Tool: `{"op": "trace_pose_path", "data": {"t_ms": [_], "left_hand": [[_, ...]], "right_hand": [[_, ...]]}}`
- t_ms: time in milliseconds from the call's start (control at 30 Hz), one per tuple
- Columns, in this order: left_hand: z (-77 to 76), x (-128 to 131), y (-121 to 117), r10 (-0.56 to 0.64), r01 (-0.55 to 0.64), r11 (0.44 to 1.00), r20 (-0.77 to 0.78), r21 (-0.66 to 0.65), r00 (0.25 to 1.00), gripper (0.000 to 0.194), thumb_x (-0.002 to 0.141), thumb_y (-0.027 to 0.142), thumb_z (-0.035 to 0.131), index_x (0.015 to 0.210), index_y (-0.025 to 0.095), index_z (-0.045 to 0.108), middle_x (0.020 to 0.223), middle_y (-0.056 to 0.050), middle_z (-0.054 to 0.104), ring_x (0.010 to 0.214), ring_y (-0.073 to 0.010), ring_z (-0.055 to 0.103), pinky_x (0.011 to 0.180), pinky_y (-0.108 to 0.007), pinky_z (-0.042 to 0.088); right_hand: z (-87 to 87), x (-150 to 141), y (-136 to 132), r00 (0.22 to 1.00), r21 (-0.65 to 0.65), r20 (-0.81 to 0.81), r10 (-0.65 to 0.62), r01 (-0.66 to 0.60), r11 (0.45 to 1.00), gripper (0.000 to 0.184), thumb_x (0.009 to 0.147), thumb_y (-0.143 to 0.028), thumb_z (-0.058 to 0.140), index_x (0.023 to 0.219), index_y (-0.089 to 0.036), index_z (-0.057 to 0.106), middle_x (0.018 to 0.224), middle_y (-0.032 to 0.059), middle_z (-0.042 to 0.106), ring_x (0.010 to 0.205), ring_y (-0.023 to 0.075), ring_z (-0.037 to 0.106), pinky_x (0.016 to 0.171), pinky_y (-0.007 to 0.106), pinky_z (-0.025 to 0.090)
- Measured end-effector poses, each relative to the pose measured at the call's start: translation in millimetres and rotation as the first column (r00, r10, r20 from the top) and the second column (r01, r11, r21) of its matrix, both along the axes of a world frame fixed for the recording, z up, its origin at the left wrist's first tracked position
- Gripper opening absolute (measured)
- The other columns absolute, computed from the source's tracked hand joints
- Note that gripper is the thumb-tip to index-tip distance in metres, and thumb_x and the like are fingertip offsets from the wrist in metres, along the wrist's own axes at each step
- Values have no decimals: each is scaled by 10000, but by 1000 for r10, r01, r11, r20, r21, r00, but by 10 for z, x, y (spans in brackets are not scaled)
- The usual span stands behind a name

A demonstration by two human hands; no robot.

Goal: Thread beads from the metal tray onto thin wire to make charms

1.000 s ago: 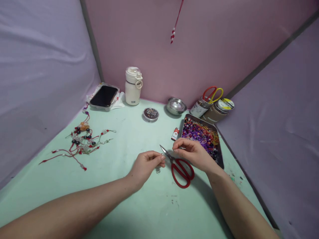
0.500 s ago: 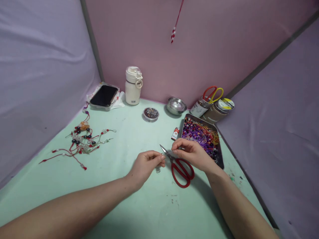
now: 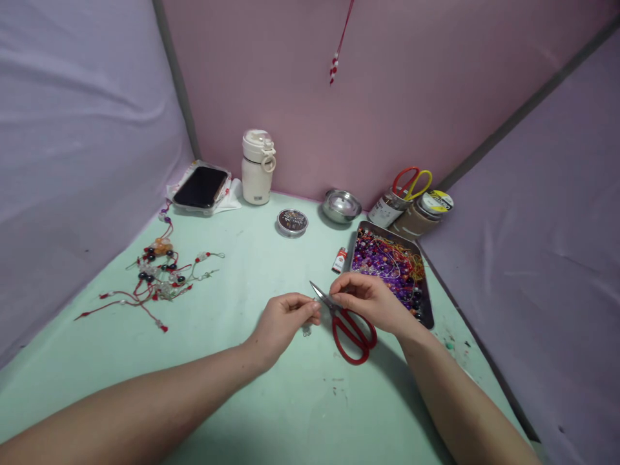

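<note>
Strung bead cords (image 3: 162, 268), already made up, lie near the table's (image 3: 310, 413) left edge. Left hand (image 3: 288, 323) pinches a tiny piece (image 3: 316, 300) over mid-table, probably unfinished; right hand (image 3: 368, 300) is pinched too, can't tell on what. Tray (image 3: 427, 316) by the right edge's packed with beads (image 3: 380, 258) and string (image 3: 413, 263).

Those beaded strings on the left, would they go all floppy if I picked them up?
Probably floppy: the beaded strings lie in loose, thin curves. They might snag on each other, because several cross in one heap.
</note>
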State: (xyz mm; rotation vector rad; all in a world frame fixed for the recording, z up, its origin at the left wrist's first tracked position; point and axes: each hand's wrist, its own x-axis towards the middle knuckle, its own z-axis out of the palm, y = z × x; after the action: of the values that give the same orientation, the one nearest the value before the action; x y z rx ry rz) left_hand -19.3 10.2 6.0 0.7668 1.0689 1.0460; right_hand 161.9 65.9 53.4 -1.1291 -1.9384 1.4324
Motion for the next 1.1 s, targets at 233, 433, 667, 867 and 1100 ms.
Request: {"op": "trace_pose_path", "data": {"t_ms": [233, 433, 667, 867, 1100], "left_hand": [[-35, -8, -12, -5, 4, 1000, 15, 25, 1000, 249, 707, 391, 704, 762, 148, 691, 712, -56, 691, 704, -171, 639, 755, -328, 504], [-32, -7, -26, 20, -22, 998, 34, 60, 999, 252, 701, 382, 716, 761, 139, 686, 706, -47, 678, 700, -158, 633, 735, -307, 498], [4, 11, -44, 34, -32, 994, -23, 100, 999, 261, 654, 373, 744, 745, 134, 689, 668, -40, 681, 665, -154, 631, 700, -297, 496], [2, 23, -42, 28, -17, 993, -95, 114, 995, 245, 668, 366, 726, 740, 135, 686, 659, -36, 682, 653, -147, 639, 666, -272, 495], [33, 34, -44, 12, 9, 992, -165, 128, 986, 237, 684, 364, 706, 744, 136, 685, 659, -39, 682, 661, -154, 643, 632, -260, 488]], "right_hand": [[28, -10, -3, 994, -79, -75, -78, 72, 994, 149, 756, -315, 676, 791, -175, 638, 708, 4, 613, 628, 111, 526, 586, 257, 414], [-29, -13, -148, 945, -177, -186, -269, 237, 955, 188, 736, -329, 698, 815, -170, 638, 714, -7, 611, 608, 89, 508, 585, 243, 409], [-241, -97, -349, 790, -356, -413, -453, 317, 879, 203, 716, -312, 727, 808, -165, 621, 756, -1, 622, 645, 79, 531, 624, 220, 429], [-331, -109, -352, 764, -340, -437, -475, 348, 873, 199, 714, -321, 727, 814, -179, 631, 754, -1, 631, 633, 86, 531, 633, 234, 431], [-350, -97, -377, 814, -225, -368, -449, 390, 893, 181, 733, -345, 690, 824, -197, 638, 774, 6, 641, 658, 109, 545, 664, 269, 451]]}}
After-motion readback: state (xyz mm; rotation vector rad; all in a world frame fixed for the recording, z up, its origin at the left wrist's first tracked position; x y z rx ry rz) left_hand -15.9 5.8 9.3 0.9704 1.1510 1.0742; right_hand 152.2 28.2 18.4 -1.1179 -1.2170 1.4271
